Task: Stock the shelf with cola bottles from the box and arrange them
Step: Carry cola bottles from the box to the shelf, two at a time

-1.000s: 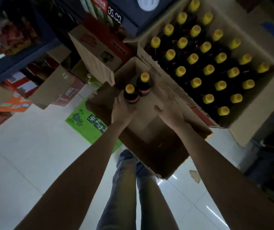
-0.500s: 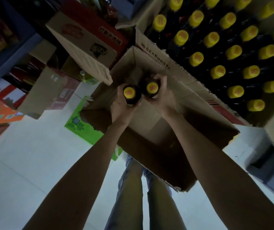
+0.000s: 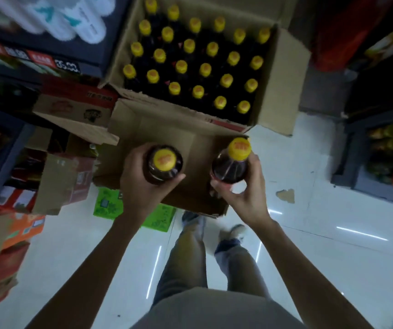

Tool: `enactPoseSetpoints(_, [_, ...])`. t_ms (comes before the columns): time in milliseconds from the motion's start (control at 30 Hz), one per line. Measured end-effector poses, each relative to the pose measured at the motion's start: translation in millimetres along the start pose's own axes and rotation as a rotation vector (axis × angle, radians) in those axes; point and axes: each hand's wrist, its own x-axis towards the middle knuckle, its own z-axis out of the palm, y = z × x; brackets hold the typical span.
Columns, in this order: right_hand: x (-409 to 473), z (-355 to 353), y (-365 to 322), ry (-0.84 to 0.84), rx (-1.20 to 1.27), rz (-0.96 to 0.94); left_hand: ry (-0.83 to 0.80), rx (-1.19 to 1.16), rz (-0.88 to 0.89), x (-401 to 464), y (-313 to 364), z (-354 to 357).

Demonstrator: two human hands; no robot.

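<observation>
The step in hand looks like the carry — two cola bottles are out of the box and held up over it, none shown reaching a shelf. The left hand point(image 3: 141, 184) wraps fingers and thumb round the shoulder of the left bottle point(image 3: 164, 163), which stands upright with its yellow cap facing the camera. The right hand point(image 3: 245, 193) grips the right bottle point(image 3: 231, 166) the same way, its cap leaning slightly to the far right. Both hang above the near open box point(image 3: 167, 124), whose visible floor shows no other bottles. Just beyond it sits the far full box point(image 3: 278, 74), packed with yellow-capped bottles. Shelving point(image 3: 48, 55) lies to the far left — the next move likely calls for turning there and setting both bottles down upright.
</observation>
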Motion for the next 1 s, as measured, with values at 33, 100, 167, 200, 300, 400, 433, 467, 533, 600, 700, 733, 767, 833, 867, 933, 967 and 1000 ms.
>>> enactPoseSetpoints(33, [-11.5, -18.2, 1.1, 0.012, 0.036, 0.013, -0.041, -0.06, 0.019, -7.5, 16.3, 6.2])
enactPoseSetpoints(100, [-35.0, -55.9, 7.3, 0.04, 0.078, 0.019, -0.128, -0.109, 0.054, -24.6, 43.6, 24.2])
enactPoseSetpoints(167, [-60.5, -93.3, 17.1, 0.068, 0.062, 0.027, -0.205, -0.105, 0.068, -43.0, 68.8, 48.3])
enactPoseSetpoints(200, [-74.8, -112.4, 23.2, 0.081, 0.052, 0.042, -0.234, -0.109, 0.061, -54.1, 80.3, 62.0])
enactPoseSetpoints(300, [-123.6, -173.7, 41.8, 0.162, 0.042, 0.101, -0.321, -0.12, 0.076, -96.5, 124.6, 107.5])
enactPoseSetpoints(400, [-175.6, -243.0, 67.9, 0.263, 0.016, 0.143, -0.433, -0.1, 0.136, -141.6, 172.5, 161.4])
enactPoseSetpoints(433, [-192.3, -266.0, 74.0, 0.297, -0.009, 0.147, -0.461, -0.084, 0.148, -155.6, 188.0, 178.6])
enactPoseSetpoints(467, [-208.2, -288.1, 79.4, 0.331, -0.032, 0.15, -0.492, -0.073, 0.159, -168.8, 203.9, 194.9])
enactPoseSetpoints(533, [-239.0, -331.1, 90.3, 0.392, -0.073, 0.17, -0.561, -0.066, 0.188, -191.6, 238.0, 226.9])
enactPoseSetpoints(600, [-259.4, -362.8, 100.3, 0.443, -0.108, 0.187, -0.606, -0.062, 0.245, -205.2, 267.5, 249.2])
enactPoseSetpoints(700, [-293.3, -422.7, 114.2, 0.567, -0.12, 0.213, -0.666, -0.062, 0.366, -227.5, 323.1, 289.7])
enactPoseSetpoints(733, [-303.8, -443.3, 119.8, 0.622, -0.119, 0.22, -0.68, -0.064, 0.4, -234.1, 342.1, 305.3])
enactPoseSetpoints(767, [-313.3, -463.4, 125.6, 0.673, -0.11, 0.217, -0.687, -0.068, 0.426, -239.7, 360.7, 321.0])
enactPoseSetpoints(833, [-325.7, -503.0, 138.9, 0.75, -0.084, 0.208, -0.691, -0.082, 0.457, -249.8, 397.0, 352.9])
enactPoseSetpoints(867, [-329.7, -522.4, 145.7, 0.778, -0.072, 0.208, -0.695, -0.089, 0.471, -254.8, 413.2, 369.6])
enactPoseSetpoints(933, [-334.4, -561.7, 159.7, 0.819, -0.066, 0.2, -0.699, -0.097, 0.515, -264.5, 444.7, 404.9])
enactPoseSetpoints(967, [-336.0, -581.2, 166.8, 0.83, -0.069, 0.196, -0.705, -0.102, 0.54, -269.0, 459.4, 423.8])
enactPoseSetpoints(1000, [-337.6, -600.9, 174.2, 0.836, -0.076, 0.193, -0.713, -0.112, 0.559, -273.7, 474.4, 443.4])
